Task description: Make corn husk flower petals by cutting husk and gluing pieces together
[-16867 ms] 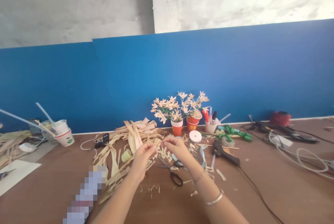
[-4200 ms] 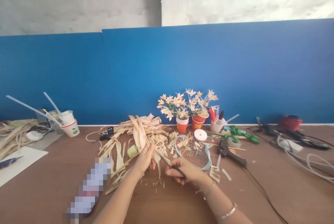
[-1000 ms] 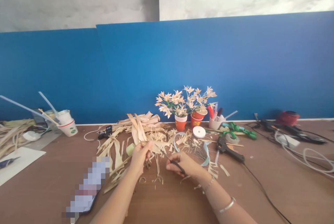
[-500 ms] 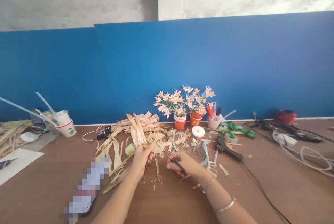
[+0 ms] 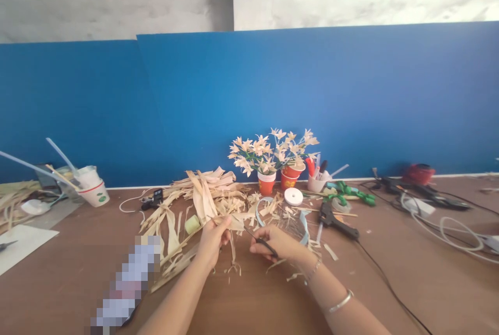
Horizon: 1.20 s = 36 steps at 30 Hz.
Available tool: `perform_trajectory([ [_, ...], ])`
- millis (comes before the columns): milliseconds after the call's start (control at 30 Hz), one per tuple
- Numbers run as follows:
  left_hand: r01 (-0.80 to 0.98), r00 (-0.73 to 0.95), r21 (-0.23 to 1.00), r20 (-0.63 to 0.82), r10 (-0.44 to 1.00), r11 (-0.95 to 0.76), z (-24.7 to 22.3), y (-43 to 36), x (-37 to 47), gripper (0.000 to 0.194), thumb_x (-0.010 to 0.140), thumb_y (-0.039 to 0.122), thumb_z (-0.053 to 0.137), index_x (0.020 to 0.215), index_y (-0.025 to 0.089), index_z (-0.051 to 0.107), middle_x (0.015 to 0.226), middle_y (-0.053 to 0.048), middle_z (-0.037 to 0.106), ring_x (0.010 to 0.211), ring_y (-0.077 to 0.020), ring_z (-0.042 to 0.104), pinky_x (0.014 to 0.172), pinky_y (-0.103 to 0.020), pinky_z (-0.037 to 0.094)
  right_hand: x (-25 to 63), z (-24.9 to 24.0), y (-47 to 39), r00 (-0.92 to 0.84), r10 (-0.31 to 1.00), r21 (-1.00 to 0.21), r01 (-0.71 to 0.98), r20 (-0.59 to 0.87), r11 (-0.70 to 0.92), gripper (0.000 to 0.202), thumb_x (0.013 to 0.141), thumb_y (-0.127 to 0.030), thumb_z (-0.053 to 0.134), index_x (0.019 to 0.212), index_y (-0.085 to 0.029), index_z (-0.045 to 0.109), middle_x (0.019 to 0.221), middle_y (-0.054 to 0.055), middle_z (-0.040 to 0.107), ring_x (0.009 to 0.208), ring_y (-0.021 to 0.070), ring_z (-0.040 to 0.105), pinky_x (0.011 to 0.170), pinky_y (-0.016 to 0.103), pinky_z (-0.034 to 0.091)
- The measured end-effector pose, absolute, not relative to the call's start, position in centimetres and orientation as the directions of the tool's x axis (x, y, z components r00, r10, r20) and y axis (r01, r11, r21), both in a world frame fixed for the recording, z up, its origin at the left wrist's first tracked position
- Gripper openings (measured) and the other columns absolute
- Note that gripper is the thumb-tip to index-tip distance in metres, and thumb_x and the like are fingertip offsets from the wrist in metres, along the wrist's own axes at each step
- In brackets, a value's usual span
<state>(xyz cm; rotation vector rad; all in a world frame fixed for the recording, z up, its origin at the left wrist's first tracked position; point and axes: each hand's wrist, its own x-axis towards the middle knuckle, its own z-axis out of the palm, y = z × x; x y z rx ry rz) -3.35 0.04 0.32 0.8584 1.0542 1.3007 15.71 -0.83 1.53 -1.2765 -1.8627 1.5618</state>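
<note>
My left hand (image 5: pixel 212 241) pinches a pale strip of dried husk (image 5: pixel 236 222) between thumb and fingers. Scissors (image 5: pixel 265 244) with dark handles are in my right hand (image 5: pixel 278 244), their blades pointing up and left toward the strip. Whether the blades touch the husk I cannot tell. Behind my left hand lies a loose heap of dried husk strips (image 5: pixel 205 194), with a light green roll (image 5: pixel 192 224) beside it. Small clippings (image 5: pixel 286 216) are scattered beyond my right hand.
Husk flowers (image 5: pixel 265 150) stand in red paper cups (image 5: pixel 266 185) by the blue partition (image 5: pixel 195 101). A white spool (image 5: pixel 293 197) and a black glue gun (image 5: pixel 336 223) with its cord lie to the right. At left are a white cup (image 5: pixel 94 194) and a pixelated object (image 5: pixel 127 283).
The view has shifted slightly, so most table items appear a little further left. Both hands keep nearly the same pose, the strip and scissors still in them.
</note>
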Motion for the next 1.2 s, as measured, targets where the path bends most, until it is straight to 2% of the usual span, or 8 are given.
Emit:
perform_trajectory([
  [133, -0.337, 0.019, 0.925, -0.181, 0.983, 0.177, 0.2, -0.2, -3.1, 0.031, 0.056, 0.03, 0.078, 0.067, 0.014, 0.055, 0.045, 0.005, 0.053, 0.04, -0.0047, 0.045, 0.038, -0.014, 0.029, 16.5, 2.0, -1.2, -0.495, 0.826, -0.899, 0.437, -0.269, -0.03, 0.03, 0.068, -0.042, 0.068, 0.071, -0.014, 0.06, 0.04, -0.008, 0.046, 0.034, 0.0041, 0.039, 0.033, 0.013, 0.03],
  [367, -0.306, 0.068, 0.923, -0.225, 0.972, 0.235, -0.4, -0.7, -2.2, 0.023, 0.059, 0.025, 0.074, 0.067, 0.013, 0.056, 0.043, 0.004, 0.053, 0.039, -0.0048, 0.045, 0.038, -0.014, 0.028, 18.1, 1.0, -1.9, -0.49, 0.816, -0.888, 0.456, -0.305, -0.058, 0.024, 0.07, -0.038, 0.066, 0.074, -0.014, 0.062, 0.042, -0.008, 0.049, 0.034, 0.0043, 0.042, 0.033, 0.013, 0.032],
  [567, -0.347, 0.022, 0.9, -0.272, 0.962, 0.263, -0.9, -0.7, -2.1, 0.027, 0.057, 0.023, 0.075, 0.075, 0.014, 0.056, 0.058, 0.003, 0.059, 0.045, -0.0063, 0.053, 0.035, -0.014, 0.025, 19.0, 1.0, -2.1, -0.533, 0.776, -0.917, 0.373, -0.338, -0.142, 0.029, 0.071, -0.041, 0.067, 0.081, -0.014, 0.061, 0.045, -0.006, 0.054, 0.035, 0.0046, 0.047, 0.031, 0.011, 0.03],
  [700, -0.33, -0.025, 0.926, -0.206, 0.978, 0.186, -0.8, -0.7, -2.1, 0.031, 0.059, 0.027, 0.075, 0.079, 0.014, 0.055, 0.063, 0.003, 0.061, 0.046, -0.0064, 0.054, 0.036, -0.014, 0.028, 19.6, 0.6, -2.3, -0.585, 0.722, -0.923, 0.321, -0.37, -0.213, 0.036, 0.071, -0.046, 0.067, 0.083, -0.014, 0.06, 0.046, -0.005, 0.056, 0.034, 0.0048, 0.048, 0.028, 0.011, 0.024],
  [933, -0.153, -0.164, 0.988, -0.005, 0.986, -0.021, -0.5, -0.7, -2.0, 0.029, 0.067, 0.038, 0.067, 0.077, 0.014, 0.055, 0.053, 0.002, 0.058, 0.04, -0.0072, 0.048, 0.035, -0.015, 0.032, 18.8, 0.7, -2.6, -0.669, 0.683, -0.956, 0.193, -0.293, -0.221, 0.04, 0.073, -0.05, 0.064, 0.087, -0.013, 0.057, 0.055, -0.001, 0.063, 0.039, 0.0051, 0.053, 0.03, 0.011, 0.026],
  [1200, -0.109, -0.133, 0.994, 0.003, 0.991, -0.017, -0.3, -1.2, -1.6, 0.028, 0.068, 0.04, 0.066, 0.073, 0.015, 0.055, 0.05, 0.002, 0.059, 0.041, -0.0092, 0.051, 0.037, -0.016, 0.035, 17.4, 0.2, -2.9, -0.633, 0.721, -0.957, 0.242, -0.282, -0.162, 0.039, 0.074, -0.051, 0.063, 0.084, -0.015, 0.056, 0.053, -0.003, 0.061, 0.039, 0.0057, 0.053, 0.029, 0.011, 0.028],
])
